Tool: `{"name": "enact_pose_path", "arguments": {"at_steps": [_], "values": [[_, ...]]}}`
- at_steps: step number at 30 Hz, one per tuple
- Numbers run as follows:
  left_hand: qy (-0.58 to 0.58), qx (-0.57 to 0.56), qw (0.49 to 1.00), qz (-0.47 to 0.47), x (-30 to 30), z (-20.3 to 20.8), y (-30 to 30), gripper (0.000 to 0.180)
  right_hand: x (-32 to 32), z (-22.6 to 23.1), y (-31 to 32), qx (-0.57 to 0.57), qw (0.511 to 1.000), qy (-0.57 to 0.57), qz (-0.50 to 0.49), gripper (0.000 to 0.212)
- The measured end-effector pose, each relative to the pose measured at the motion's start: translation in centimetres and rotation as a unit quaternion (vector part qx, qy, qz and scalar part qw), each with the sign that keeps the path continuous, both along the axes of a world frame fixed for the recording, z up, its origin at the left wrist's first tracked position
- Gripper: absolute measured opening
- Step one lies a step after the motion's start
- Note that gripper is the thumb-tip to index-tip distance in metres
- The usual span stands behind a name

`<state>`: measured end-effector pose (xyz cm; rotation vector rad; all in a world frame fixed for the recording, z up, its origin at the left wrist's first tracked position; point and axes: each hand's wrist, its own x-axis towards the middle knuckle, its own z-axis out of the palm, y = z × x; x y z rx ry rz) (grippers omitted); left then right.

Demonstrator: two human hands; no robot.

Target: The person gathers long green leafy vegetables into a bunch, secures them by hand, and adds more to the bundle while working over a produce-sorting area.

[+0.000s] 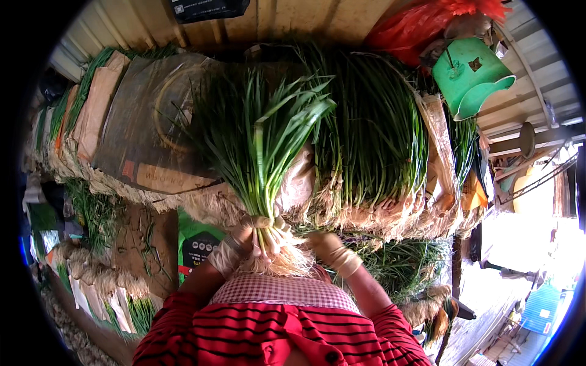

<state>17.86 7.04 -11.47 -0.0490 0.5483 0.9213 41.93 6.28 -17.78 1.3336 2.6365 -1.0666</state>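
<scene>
A bunch of green garlic (262, 177) stands before my chest, its long flat leaves fanned out away from me and its pale bulbs and stringy roots (284, 257) toward my apron. Around the stems just above the bulbs closes my gloved left hand (249, 227). My gloved right hand (325, 245), smeared by motion, is to the right of the roots; its fingers cannot be made out. Beyond the bunch, more green garlic (378, 134) lies in a thick layer, roots facing me. A dark sheet (159, 122) covers the layer's left part.
A green cut plastic container (470, 73) and a red plastic bag (415, 30) are at the far right. Loose leaves (397, 268) pile up below the layer on the right. Rooted bundles (104, 274) stand at lower left, near a green printed bag (198, 244).
</scene>
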Motion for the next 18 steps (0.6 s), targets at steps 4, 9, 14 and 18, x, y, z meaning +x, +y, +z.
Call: {"name": "enact_pose_path", "arguments": {"at_steps": [4,9,14,18], "values": [[0.053,-0.029,0.995,-0.081,-1.3,-1.0,0.7,0.036,10.3,-3.0,3.5,0.034,0.941,0.065,-0.331,0.009],[0.134,-0.029,0.986,-0.093,-0.2,-1.7,0.5,0.034,-3.0,8.7,9.0,-0.086,0.896,0.301,-0.316,0.018],[0.140,-0.038,0.979,-0.145,-1.2,-0.9,0.8,0.035,-9.4,5.2,9.8,0.090,0.946,0.278,-0.138,0.031],[0.125,-0.056,0.978,-0.160,-1.5,-1.9,0.5,0.036,-8.8,5.8,10.3,0.098,0.991,0.083,0.046,0.012]]}}
